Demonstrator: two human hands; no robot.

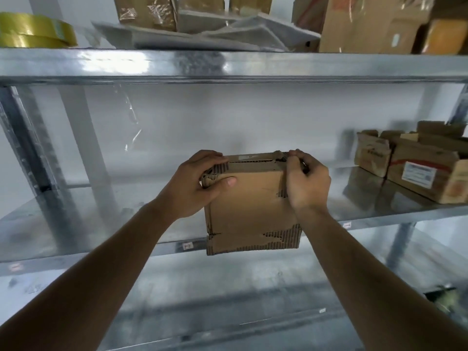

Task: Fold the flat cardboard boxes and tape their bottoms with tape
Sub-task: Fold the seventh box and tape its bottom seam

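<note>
Your hands clamp the worn brown cardboard box [249, 198] at the edge of the metal middle shelf [101, 224].
Left hand [197, 183] grips one top corner and right hand [307, 181] the other; torn edges may rip, flaps may spring open untaped. The yellow tape roll [35, 30] sits well above. No writing is legible.

Both bare forearms reaching forward. Left hand [195, 184] gripping box [249, 206] corner, thumb lying flat. Right hand [307, 182] curling fingers [297, 154] over opposite top corner.
</note>
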